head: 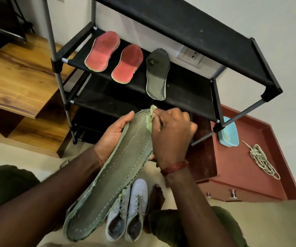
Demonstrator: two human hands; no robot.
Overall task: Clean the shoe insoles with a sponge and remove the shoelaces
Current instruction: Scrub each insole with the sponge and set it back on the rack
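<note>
Gripped in left hand (115, 132): a grey-green insole (118, 168), underside up with stitching showing. Palm under its left edge, thumb hooked over the rim near the toe end. Held slantwise, toe end up and away, heel end low at lower left. Frayed along the edges.

Clenched in right hand (172, 138): a pale green sponge (151, 118), fingers curled tight round it. Pressed against the toe end of that insole at its right edge, only a small part poking out above the knuckles. Red thread (174, 168) tied round the right wrist.

On the floor below the hands: a pair of white shoes (127, 211), side by side, toes pointing away, both laced.

Behind, against the wall: a black rack (179, 90). On its middle shelf, three more insoles in a row: two red insoles (102, 50), almost touching, then a dark insole (157, 75) to their right, slightly apart.

To the right: a red cabinet (241, 175) with a raised rim. On top of it, a blue tub (228, 132) just behind the rack's leg, and loose laces (263, 161) in a tangled heap, well apart from the shoes.

Wooden bench (19, 73) at far left.
</note>
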